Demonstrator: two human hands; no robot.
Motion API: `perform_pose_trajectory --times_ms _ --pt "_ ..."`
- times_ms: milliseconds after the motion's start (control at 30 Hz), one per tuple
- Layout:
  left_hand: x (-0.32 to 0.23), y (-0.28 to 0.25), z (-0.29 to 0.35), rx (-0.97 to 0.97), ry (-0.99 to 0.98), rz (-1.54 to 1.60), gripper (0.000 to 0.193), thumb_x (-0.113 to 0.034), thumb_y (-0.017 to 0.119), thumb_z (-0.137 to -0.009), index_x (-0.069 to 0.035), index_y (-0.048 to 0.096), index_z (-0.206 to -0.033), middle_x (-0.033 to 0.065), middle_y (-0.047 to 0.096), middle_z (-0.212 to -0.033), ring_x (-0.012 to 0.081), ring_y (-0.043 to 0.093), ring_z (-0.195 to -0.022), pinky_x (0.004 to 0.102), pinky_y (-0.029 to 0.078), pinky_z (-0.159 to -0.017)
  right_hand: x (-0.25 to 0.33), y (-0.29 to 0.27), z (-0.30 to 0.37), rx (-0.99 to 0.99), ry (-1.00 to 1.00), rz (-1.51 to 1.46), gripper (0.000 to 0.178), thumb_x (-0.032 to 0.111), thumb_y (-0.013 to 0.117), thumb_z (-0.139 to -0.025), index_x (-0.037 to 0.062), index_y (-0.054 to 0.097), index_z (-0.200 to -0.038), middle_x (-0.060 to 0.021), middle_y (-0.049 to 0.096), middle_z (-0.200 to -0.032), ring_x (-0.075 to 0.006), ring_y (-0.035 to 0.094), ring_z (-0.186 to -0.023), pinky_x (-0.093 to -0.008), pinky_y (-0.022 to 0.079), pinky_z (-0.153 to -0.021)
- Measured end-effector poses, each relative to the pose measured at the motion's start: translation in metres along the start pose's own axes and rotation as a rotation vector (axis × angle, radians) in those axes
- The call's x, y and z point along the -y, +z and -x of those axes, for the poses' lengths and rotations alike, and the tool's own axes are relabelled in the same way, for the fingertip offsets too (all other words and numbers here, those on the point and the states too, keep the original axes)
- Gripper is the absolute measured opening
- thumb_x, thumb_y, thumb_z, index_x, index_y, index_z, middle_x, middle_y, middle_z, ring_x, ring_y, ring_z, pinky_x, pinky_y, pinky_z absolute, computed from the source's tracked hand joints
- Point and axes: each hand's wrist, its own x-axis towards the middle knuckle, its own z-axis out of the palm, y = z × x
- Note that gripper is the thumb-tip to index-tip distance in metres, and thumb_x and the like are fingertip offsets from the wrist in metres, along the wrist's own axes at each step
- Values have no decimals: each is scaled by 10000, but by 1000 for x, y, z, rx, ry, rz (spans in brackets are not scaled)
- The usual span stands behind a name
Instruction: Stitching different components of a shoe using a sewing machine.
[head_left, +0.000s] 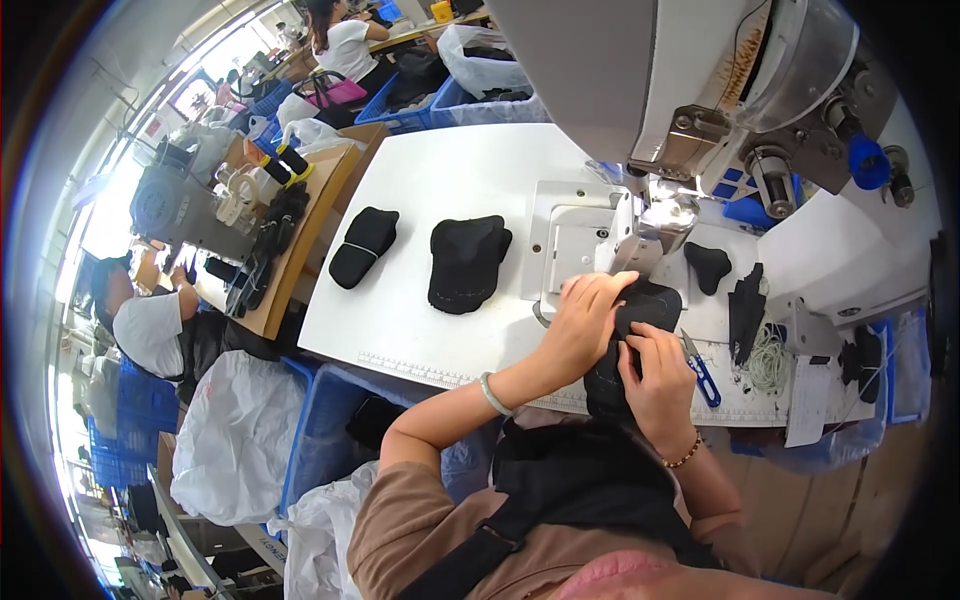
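- Shirt (408,520): brown, short-sleeved.
- Apron (590,488): black, with a black shoulder strap (462,562).
- Left hand (585,328): ungloved; smooth, pale bangle (492,395) at wrist.
- Right hand (657,385): ungloved; beaded bracelet (684,453), brown and gold.

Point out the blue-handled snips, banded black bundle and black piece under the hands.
Blue-handled snips (706,382), head view: handle.
Banded black bundle (356,264), head view: fabric below the band.
Black piece (654,303), head view: upper part.
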Motion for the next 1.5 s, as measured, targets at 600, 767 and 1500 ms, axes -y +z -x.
perform_pose_trajectory --times_ms 600,767,1500 --pt "-50 -17 -34 -155 -847 1475 267 -237 520 -964 -9 629 -1048 74 663 -1002 129 637 -860 244 528 -717 -4 -8 -33 -383 205 -627 346 24 726 -772 9 532 -1058 -102 566 -954 -164 600 -810 -251 506 -690" --pt "-45 -3 -34 -268 -780 1494 266 -250 520 -964 -22 622 -1054 58 665 -975 113 633 -848 234 520 -697 -12 -16 -41 -166 580 -915 189 87 699 -833 20 548 -926 1 572 -769 -26 529 -662 -165 446 -595" --pt "-38 -1 -27 -233 -735 1396 188 -96 599 -911 -7 609 -1077 54 642 -1025 107 611 -891 244 507 -772 -11 0 -45 -246 605 -1062 157 118 692 -850 51 564 -788 64 541 -683 19 440 -595 -136 358 -519"
